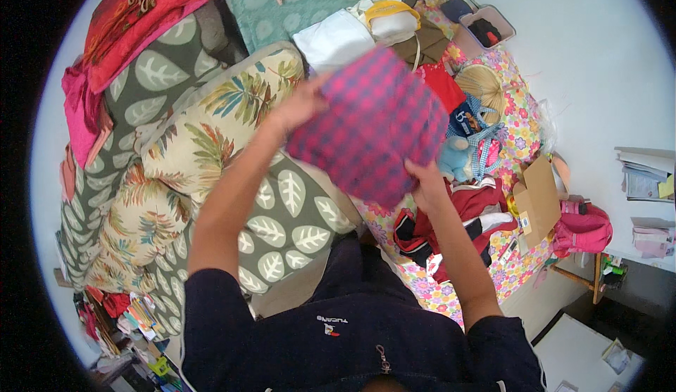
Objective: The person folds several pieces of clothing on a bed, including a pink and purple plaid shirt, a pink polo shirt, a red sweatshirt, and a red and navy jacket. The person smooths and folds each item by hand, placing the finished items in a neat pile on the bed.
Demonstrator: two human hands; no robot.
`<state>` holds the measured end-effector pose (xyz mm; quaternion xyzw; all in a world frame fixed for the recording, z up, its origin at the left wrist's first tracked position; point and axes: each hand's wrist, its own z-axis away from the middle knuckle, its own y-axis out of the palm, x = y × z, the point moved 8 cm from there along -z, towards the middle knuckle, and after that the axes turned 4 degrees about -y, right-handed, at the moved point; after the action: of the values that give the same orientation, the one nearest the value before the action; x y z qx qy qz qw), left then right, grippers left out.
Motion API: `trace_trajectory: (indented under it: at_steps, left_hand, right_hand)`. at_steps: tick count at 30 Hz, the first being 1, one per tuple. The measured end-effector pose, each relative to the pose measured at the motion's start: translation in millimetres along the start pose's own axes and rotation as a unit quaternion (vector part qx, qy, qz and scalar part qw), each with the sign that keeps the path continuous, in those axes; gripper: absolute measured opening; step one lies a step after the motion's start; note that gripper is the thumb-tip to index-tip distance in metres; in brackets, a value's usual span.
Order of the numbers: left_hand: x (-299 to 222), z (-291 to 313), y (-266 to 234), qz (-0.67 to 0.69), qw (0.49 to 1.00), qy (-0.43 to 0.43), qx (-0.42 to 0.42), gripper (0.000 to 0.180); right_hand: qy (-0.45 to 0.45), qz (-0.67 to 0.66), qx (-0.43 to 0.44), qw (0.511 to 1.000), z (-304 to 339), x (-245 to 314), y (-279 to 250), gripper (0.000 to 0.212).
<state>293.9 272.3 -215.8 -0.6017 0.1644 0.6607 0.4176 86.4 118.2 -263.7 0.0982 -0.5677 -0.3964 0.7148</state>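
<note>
A pink and navy checked cloth (370,128), spread flat in a folded squarish shape, is held up in front of me; its exact kind I cannot make out. My left hand (301,105) grips its upper left edge, with the fingers partly behind the fabric and a little blurred. At the lower right corner my right hand (427,184) pinches the cloth, thumb on top. Just beyond it lie folded white cloth (334,39) and a yellow and white item (392,17). Below my right hand sits a heap of dark red and black clothing (461,216).
To the left stands a sofa with leaf-print upholstery (271,209) and patterned cushions (225,124). A flowered cover (517,86) on the right bears a blue plush toy (456,158), a straw-coloured hat (481,89), an opened cardboard box (536,198) and a plastic bin (486,27). A pink backpack (583,229) is beside it.
</note>
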Motion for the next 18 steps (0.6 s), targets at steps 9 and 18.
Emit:
trace_trajectory:
  at_steps: [9,18]
  left_hand:
    - [-25.5,-126.2,-166.5,-0.191,0.927,0.125,-0.299,0.034]
    - [409.7,145.4,84.1,-0.144,0.958,-0.215,0.122,0.023]
  right_hand:
    - [0.006,0.24,-0.127,0.962,-239.2,-43.1,20.7,0.036]
    - [0.085,0.697,0.034,0.711,-15.3,-215.2,-158.0,0.034]
